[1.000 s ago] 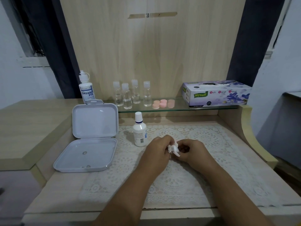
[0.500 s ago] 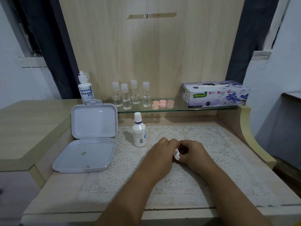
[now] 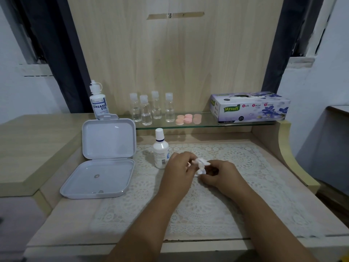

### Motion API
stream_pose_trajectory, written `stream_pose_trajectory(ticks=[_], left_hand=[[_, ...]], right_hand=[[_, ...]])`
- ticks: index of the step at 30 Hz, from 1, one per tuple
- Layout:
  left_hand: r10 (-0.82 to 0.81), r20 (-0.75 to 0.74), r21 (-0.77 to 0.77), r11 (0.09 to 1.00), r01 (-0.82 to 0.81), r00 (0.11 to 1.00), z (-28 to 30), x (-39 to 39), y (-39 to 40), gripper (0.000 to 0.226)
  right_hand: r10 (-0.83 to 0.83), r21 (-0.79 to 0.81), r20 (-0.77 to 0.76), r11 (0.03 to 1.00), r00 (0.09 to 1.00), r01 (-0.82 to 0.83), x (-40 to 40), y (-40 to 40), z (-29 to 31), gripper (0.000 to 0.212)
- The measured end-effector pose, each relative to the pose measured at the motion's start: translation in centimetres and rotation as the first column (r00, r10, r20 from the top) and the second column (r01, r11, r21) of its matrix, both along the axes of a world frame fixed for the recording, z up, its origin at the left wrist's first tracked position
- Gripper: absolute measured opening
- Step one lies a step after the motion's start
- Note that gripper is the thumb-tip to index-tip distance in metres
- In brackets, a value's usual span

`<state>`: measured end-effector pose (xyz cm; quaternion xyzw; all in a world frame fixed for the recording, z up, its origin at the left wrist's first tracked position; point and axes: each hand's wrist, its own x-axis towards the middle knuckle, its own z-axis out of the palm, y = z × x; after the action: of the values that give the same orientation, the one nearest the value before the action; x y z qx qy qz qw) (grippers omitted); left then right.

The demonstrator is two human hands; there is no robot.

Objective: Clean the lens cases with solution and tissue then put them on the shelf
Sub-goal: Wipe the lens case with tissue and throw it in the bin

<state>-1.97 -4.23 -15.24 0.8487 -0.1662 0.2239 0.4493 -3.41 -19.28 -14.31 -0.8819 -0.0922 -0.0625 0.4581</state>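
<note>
**White tissue pinched between two hands over the lace mat**

Both hands meet above the lace mat [image 3: 236, 195]: the left hand [image 3: 177, 173] and the right hand [image 3: 221, 176] each pinch a crumpled tissue [image 3: 200, 163] with curled fingers. Whether a lens case sits inside the wad cannot be told. Four pink cases [image 3: 188, 118] lie on the glass shelf [image 3: 207, 123], beside four clear bottles [image 3: 152, 108]. One white bottle [image 3: 160, 151] stands just left of the hands. One open grey box [image 3: 105, 159] lies at the desk's left edge. Open mat stretches right and toward the near edge. A dropper bottle [image 3: 98, 103] reads "DREAM EYE"; the tissue box [image 3: 249, 108] reads "Mysoft Soft Facial Tissue".
</note>
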Motion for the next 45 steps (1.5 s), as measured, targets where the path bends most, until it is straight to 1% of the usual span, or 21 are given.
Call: stream_pose_trajectory(ticks=[2, 6, 10, 14, 16, 17, 18, 20, 22, 23, 24, 27, 30, 33, 35, 37, 39, 42, 45], left_hand=[[-0.026, 0.023, 0.111, 0.993, 0.023, 0.999, -0.3, 0.1, -0.1, 0.006], [-0.002, 0.071, 0.254, 0.967, -0.016, 0.997, -0.5, 0.3, -0.1, 0.013], [-0.018, 0.04, 0.354, 0.935, 0.003, 0.999, -0.6, 0.2, -0.2, 0.021], [-0.009, -0.007, 0.429, 0.903, 0.011, 1.0, -0.3, 0.2, -0.4, 0.026], [-0.003, -0.039, 0.424, 0.905, 0.019, 0.999, -0.3, 0.3, -0.3, 0.026], [-0.003, -0.06, 0.396, 0.918, 0.027, 0.998, -0.3, 0.4, -0.3, 0.025], [-0.001, -0.077, 0.342, 0.939, 0.027, 0.997, -0.2, 0.4, -0.3, 0.021], [0.034, -0.073, 0.181, 0.983, -0.02, 0.997, 0.2, 0.1, -0.3, 0.013], [0.109, -0.049, 0.004, 0.994, -0.109, 0.993, 0.5, -0.1, -0.1, 0.014], [0.142, -0.052, -0.049, 0.988, -0.145, 0.988, 0.6, -0.2, 0.1, 0.009], [0.168, -0.055, -0.072, 0.982, -0.172, 0.984, 0.7, -0.3, 0.4, 0.01], [0.202, -0.063, -0.101, 0.973, -0.207, 0.977, 0.8, -0.3, 0.8, 0.02], [0.174, -0.123, -0.081, 0.98, -0.185, 0.977, 0.7, 0.0, 1.0, 0.017], [0.124, -0.168, 0.012, 0.992, -0.124, 0.978, 0.4, 0.1, 1.0, 0.013], [0.127, -0.148, 0.093, 0.989, -0.114, 0.981, 0.3, -0.1, 0.9, 0.01], [0.147, -0.088, 0.192, 0.973, -0.128, 0.985, 0.3, -0.2, 0.9, 0.007], [0.146, -0.058, 0.256, 0.958, -0.127, 0.988, 0.2, -0.2, 1.0, 0.004], [0.108, -0.082, 0.299, 0.951, -0.079, 0.991, 0.0, -0.2, 1.0, 0.019], [0.049, -0.142, 0.313, 0.95, -0.002, 0.989, -0.2, -0.4, 1.2, 0.033]], right_hand=[[0.015, 0.015, -0.001, 1.0, 1.0, -0.015, 0.1, -0.1, -0.1, 0.015], [0.03, 0.047, 0.004, 0.998, 1.0, -0.03, 0.2, -0.1, -0.3, 0.012], [0.035, 0.065, 0.01, 0.997, 0.999, -0.036, 0.2, -0.1, -0.3, 0.019], [0.044, 0.039, 0.032, 0.998, 0.999, -0.045, 0.0, -0.1, -0.1, 0.026], [0.054, 0.032, 0.044, 0.998, 0.998, -0.055, -0.1, -0.1, -0.1, 0.027], [0.054, 0.03, 0.045, 0.998, 0.998, -0.056, 0.0, -0.1, -0.1, 0.026], [0.05, 0.028, 0.039, 0.998, 0.998, -0.051, 0.0, -0.1, -0.2, 0.022], [0.022, 0.027, 0.015, 0.999, 1.0, -0.023, 0.1, -0.2, -0.2, 0.016], [0.001, 0.044, -0.011, 0.999, 1.0, 0.0, 0.1, -0.2, -0.3, 0.018], [-0.002, 0.053, -0.024, 0.999, 1.0, 0.004, 0.2, -0.2, -0.4, 0.018], [-0.005, 0.057, -0.032, 0.998, 0.999, 0.007, 0.3, -0.2, -0.5, 0.018], [-0.017, 0.051, -0.034, 0.999, 0.999, 0.019, 0.4, -0.2, -0.7, 0.017], [-0.019, 0.048, -0.029, 0.999, 0.999, 0.02, 0.5, -0.2, -0.7, 0.017], [-0.019, 0.06, -0.034, 0.998, 0.999, 0.021, 0.5, -0.1, -0.7, 0.017], [-0.02, 0.049, -0.029, 0.999, 0.999, 0.022, 0.5, -0.1, -0.7, 0.017], [-0.02, 0.051, -0.029, 0.998, 0.999, 0.021, 0.5, -0.1, -0.7, 0.017], [-0.021, 0.053, -0.031, 0.998, 0.999, 0.022, 0.5, -0.1, -0.7, 0.018], [-0.026, 0.04, -0.025, 0.999, 0.999, 0.027, 0.6, -0.1, -0.8, 0.018], [-0.031, 0.071, -0.029, 0.997, 0.999, 0.033, 0.6, -0.1, -0.7, 0.014]])
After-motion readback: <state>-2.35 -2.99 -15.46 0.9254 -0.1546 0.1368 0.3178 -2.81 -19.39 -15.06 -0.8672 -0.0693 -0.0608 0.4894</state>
